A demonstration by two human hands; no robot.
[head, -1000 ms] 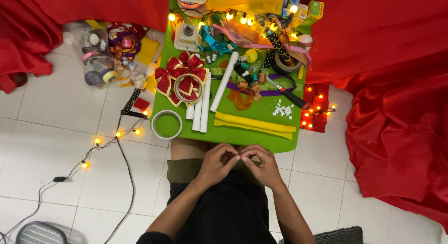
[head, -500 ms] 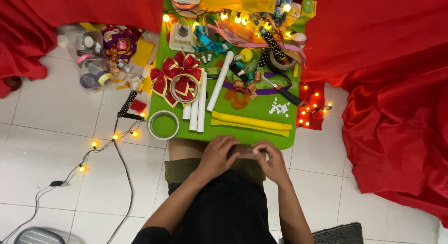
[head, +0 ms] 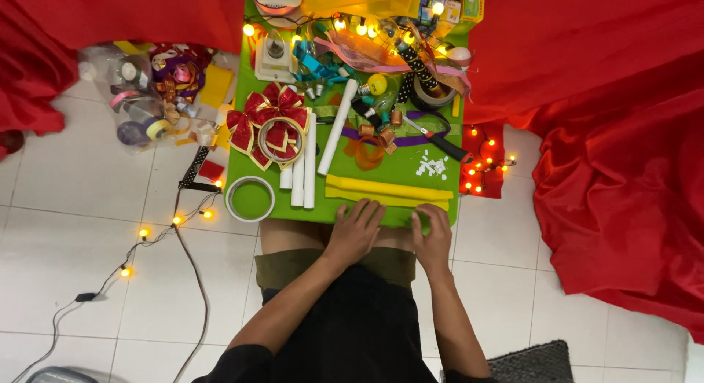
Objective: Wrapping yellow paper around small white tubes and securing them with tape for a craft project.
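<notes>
Where both hands rest, green table (head: 381, 174) edge under fingertips (head: 367, 209).

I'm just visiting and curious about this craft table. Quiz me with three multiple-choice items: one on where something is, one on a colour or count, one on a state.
1. Where is the red bow?
A. left part of the green table
B. on the floor
C. in a hand

2. How many white rolls stand side by side below the bow?
A. one
B. three
C. six

3. What are the left hand and right hand doing?
A. raised in the air
B. resting at the table's near edge
C. holding scissors

Answers: 1 A, the bow lies on the table's left side; 2 B, three rolls lie parallel; 3 B, both hands touch the near edge.
</notes>
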